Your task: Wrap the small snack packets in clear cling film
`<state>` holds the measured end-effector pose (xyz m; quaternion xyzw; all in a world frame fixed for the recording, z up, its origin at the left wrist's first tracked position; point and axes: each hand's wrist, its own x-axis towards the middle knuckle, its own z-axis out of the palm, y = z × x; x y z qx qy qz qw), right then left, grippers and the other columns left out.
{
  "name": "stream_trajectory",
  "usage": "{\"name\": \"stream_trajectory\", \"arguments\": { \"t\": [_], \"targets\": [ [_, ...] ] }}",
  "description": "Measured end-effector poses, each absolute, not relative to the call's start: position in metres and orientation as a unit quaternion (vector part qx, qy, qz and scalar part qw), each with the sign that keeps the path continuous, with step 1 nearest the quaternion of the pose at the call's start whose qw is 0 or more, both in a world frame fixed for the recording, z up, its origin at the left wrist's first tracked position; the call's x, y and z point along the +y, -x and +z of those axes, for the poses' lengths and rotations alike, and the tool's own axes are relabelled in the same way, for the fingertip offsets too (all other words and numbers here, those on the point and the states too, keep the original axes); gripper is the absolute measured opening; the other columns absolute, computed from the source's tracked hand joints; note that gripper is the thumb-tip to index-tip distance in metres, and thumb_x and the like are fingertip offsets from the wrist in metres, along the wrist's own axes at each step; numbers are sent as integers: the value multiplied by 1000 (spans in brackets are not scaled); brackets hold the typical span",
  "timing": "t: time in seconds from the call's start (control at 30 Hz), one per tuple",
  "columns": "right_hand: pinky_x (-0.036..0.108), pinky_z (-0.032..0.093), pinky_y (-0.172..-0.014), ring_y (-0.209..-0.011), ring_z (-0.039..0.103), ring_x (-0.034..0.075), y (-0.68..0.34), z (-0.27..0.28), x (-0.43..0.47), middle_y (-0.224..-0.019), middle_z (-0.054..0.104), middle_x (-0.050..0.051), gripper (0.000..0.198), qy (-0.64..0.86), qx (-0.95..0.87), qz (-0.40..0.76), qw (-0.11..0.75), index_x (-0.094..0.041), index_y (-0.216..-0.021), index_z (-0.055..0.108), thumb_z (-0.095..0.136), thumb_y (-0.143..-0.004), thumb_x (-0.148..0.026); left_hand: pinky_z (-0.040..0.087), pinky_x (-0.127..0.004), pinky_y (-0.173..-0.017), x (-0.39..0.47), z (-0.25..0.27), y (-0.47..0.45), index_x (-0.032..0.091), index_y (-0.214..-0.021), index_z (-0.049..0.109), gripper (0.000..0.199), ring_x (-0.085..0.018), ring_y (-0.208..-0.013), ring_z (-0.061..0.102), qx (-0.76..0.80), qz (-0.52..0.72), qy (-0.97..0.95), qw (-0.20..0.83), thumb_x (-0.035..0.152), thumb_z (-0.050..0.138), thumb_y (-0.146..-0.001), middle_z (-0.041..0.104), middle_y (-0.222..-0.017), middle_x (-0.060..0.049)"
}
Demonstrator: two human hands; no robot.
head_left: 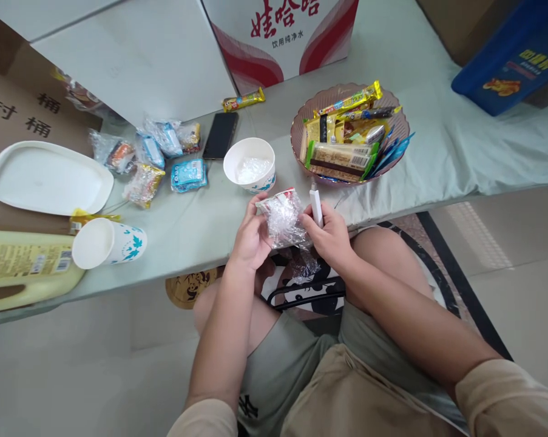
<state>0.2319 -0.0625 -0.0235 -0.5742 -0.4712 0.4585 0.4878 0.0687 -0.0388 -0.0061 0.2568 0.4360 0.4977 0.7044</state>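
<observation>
My left hand (250,241) is closed around a small packet wrapped in crinkled clear plastic (283,220), with some red and white print at its top edge. In my right hand (332,238) is a slim white tool with a narrow tip (316,207), held upright; it looks like a small utility knife. The right thumb reaches the packet's side. Loose clear film (303,266) hangs below the packet. Just beyond my left hand, a paper cup (237,155) holds crumpled clear plastic.
A pink glass bowl (296,136) full of wrapped snacks stands right of the cup. Leftward lie a black phone (221,136), several wrapped packets (189,175), a tipped paper cup (132,241), a white tray (50,176) and a yellow jug (28,264). Boxes (283,54) line the back.
</observation>
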Motion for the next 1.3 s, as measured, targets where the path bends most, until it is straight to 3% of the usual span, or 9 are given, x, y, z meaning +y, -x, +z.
{"name": "stream_trajectory", "arguments": {
  "t": [0.1, 0.23, 0.33, 0.5, 0.63, 0.87, 1.0, 1.17, 1.3],
  "targets": [
    [28, 40, -63, -63, 48, 15, -230, -25, -61, -66, 51, -2, 15, 590, -503, 426, 466, -21, -78, 55, 59, -84, -34, 56, -28, -70, -45, -3, -72, 32, -119, 58, 53, -20, -96, 67, 398, 473, -266, 739, 42, 79, -71, 68, -117, -2],
    [35, 48, -82, -85, 58, 20, -230, -30, -60, -86, 61, 4, 14, 575, -556, 370, 472, -20, -88, 61, 55, -88, -33, 55, -30, -87, -49, -10, -75, 35, -125, 48, 77, -22, -110, 65, 432, 460, -364, 685, 30, 92, -61, 63, -127, -3],
    [37, 50, -87, -96, 61, 22, -232, -33, -62, -98, 64, 7, 25, 555, -559, 340, 513, -20, -101, 65, 43, -95, -32, 53, -31, -94, -46, -22, -72, 34, -123, 45, 78, -22, -119, 61, 435, 499, -436, 609, 31, 92, -62, 57, -135, -4],
    [34, 53, -81, -87, 65, 20, -231, -32, -67, -94, 71, 6, 25, 518, -625, 289, 508, -20, -109, 67, 49, -92, -24, 51, -33, -101, -40, -31, -64, 29, -124, 42, 67, -19, -115, 61, 472, 557, -523, 440, 31, 85, -72, 56, -128, -5],
    [33, 55, -78, -87, 69, 20, -227, -34, -69, -102, 75, 6, 28, 490, -674, 267, 483, -22, -118, 68, 55, -94, -27, 52, -34, -101, -41, -31, -63, 27, -123, 43, 62, -19, -112, 64, 494, 548, -554, 386, 30, 82, -74, 58, -123, -6],
    [32, 55, -73, -87, 71, 21, -225, -43, -71, -101, 76, 6, 33, 508, -722, 219, 416, -24, -123, 72, 53, -97, -29, 53, -32, -99, -39, -22, -57, 34, -124, 44, 73, -21, -120, 62, 462, 612, -445, 463, 38, 88, -66, 58, -132, -5],
    [30, 54, -71, -84, 71, 20, -226, -44, -72, -97, 76, 5, 32, 510, -725, 233, 399, -24, -119, 73, 54, -94, -26, 56, -30, -89, -35, -7, -30, 38, -117, 50, 64, -20, -117, 63, 487, 637, -382, 460, 37, 87, -65, 62, -127, -1],
    [35, 57, -84, -94, 69, 22, -237, -39, -64, -107, 74, 8, 39, 536, -683, 232, 440, -21, -123, 70, 52, -89, -19, 55, -32, -92, -36, -8, -18, 31, -114, 52, 68, -20, -110, 64, 516, 632, -419, 399, 49, 90, -60, 64, -117, -3],
    [43, 54, -100, -115, 64, 26, -247, -40, -56, -124, 68, 11, 57, 565, -656, 226, 447, -21, -132, 63, 49, -78, -10, 54, -26, -81, -42, -16, -32, 27, -108, 49, 71, -16, -93, 64, 539, 576, -425, 443, 47, 92, -56, 62, -104, -2]
  ]
}}
